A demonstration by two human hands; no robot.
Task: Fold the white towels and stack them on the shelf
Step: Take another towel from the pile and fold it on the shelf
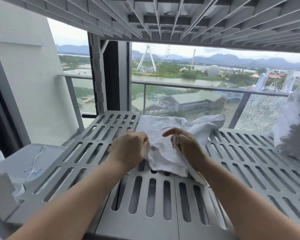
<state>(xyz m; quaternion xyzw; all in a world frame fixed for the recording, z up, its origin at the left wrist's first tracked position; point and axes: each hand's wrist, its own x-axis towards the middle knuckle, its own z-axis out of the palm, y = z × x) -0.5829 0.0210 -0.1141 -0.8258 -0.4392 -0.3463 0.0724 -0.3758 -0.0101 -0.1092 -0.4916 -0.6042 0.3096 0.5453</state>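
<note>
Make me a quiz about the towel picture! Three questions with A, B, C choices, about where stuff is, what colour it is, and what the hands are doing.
1. Where does the towel lie?
A. on the slotted grey shelf
B. on the floor
C. over the balcony railing

2. What colour is it?
A. blue
B. white
C. striped red

3. What are the hands doing?
A. both hang empty
B. one points outside
C. both grip the towel

Answers:
1 A, the towel rests on the slats.
2 B, the cloth is plain white.
3 C, the left hand and the right hand each pinch an edge.
</note>
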